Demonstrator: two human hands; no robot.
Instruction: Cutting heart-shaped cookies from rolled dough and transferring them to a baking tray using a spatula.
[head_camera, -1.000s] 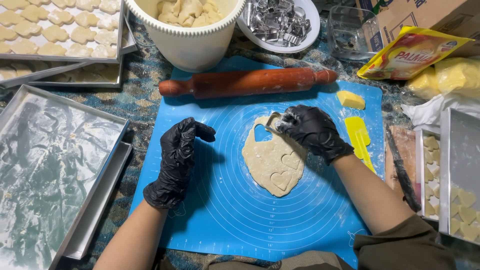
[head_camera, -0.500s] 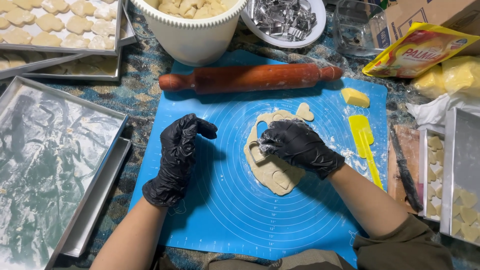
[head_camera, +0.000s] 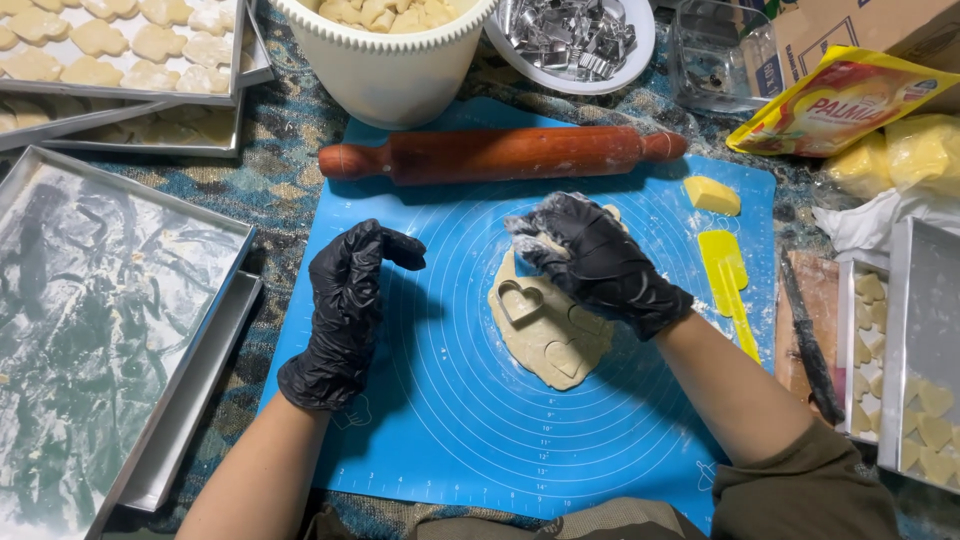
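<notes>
Dough sheet (head_camera: 548, 335) on blue mat (head_camera: 450, 420), heart cutter (head_camera: 520, 300) set in it; right hand (head_camera: 590, 260) pinching dough scrap; left hand (head_camera: 350, 300) beside, fingers curled, holding nothing.

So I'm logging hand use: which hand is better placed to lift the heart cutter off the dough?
Probably the right hand: it rests on the dough sheet beside the heart cutter. The left hand hovers farther away over the bare blue mat.
</notes>
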